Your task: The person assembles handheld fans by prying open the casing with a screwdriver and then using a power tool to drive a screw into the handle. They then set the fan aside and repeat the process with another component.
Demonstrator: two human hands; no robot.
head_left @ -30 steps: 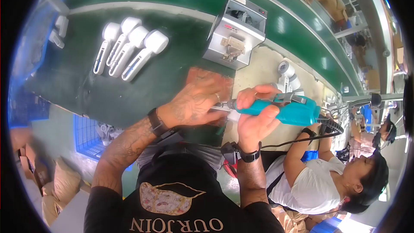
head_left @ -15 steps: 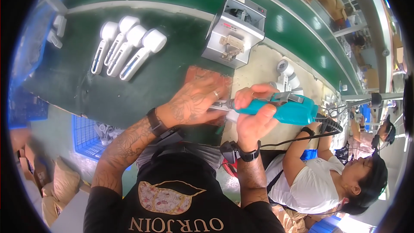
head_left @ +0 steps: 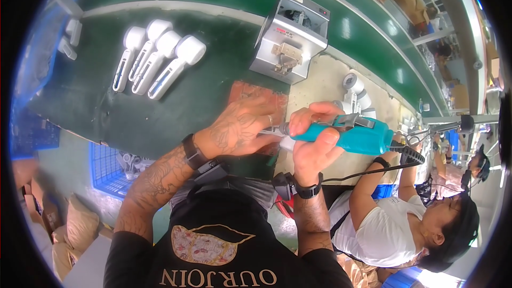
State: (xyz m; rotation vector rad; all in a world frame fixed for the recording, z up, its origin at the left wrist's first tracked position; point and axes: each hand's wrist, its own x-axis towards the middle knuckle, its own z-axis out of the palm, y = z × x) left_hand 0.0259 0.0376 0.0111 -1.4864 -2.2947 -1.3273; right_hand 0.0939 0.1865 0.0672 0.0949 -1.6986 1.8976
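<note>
My right hand (head_left: 314, 152) is closed round a teal electric screwdriver (head_left: 368, 137), held nearly level with its tip toward the left. The tip meets a white plastic part (head_left: 287, 143) that my left hand (head_left: 242, 128) holds down at the bench edge. My left fingers are wrapped over this part and cover most of it, so its full shape is hidden. Beneath that hand lies a reddish-brown mat (head_left: 246, 92). A black cord trails from the screwdriver's rear to the right.
Several white round-headed handheld devices (head_left: 184, 56) lie on the green bench top at left. A grey box-shaped screw feeder (head_left: 290, 48) stands beyond my hands. More white round-headed units (head_left: 356, 93) sit to its right. A blue crate (head_left: 109, 168) is below left; a co-worker (head_left: 392, 224) sits close at right.
Both hands keep almost the same place, the screwdriver still against the white part. The co-worker at right has shifted slightly.
</note>
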